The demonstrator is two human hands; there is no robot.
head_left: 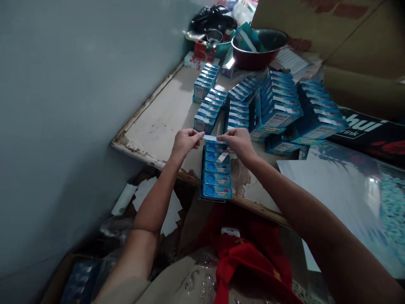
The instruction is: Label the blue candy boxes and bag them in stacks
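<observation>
Worn wooden table (161, 114), paint flaking, set against a plain grey wall (63, 105). Clock is centred on the hands, 12 = straight ahead.

Grip: L hand (185, 143) and R hand (238, 143) each pinch 1 end of a white strip (209, 137), thumb vs. fingers, strip pulled approx. straight between them. It's just above the far end of the front row of blue Caramelo Macizo packs (217, 179). Prob. near weightless, thin & limp, easy to crease or tear; best held by the extreme ends w/ light tension, middle left free. If the underside's sticky (can't tell), it'd cling to fingertips. Packs look light & smooth, maybe slippery; prob. best taken by the sides, no hard squeeze.

Counts, going out: strips, 1 in the grip + 1 short loose-looking strip (223, 157) at 5 o'clock, by R fingers. Front row at 6 o'clock: 5 packs plain to see, poss. 1 more under the hands. Beyond: 2 rows at 12, near row (205, 118) & far row (202, 86); 2 more around 1; 2 tall stacks, nearer stack (278, 103) at 2, outer stack (321, 112) between 2 & 3. Also 1 dark red bowl (253, 60) at 1, 1 large cardboard box (357, 84) approx. 2.
</observation>
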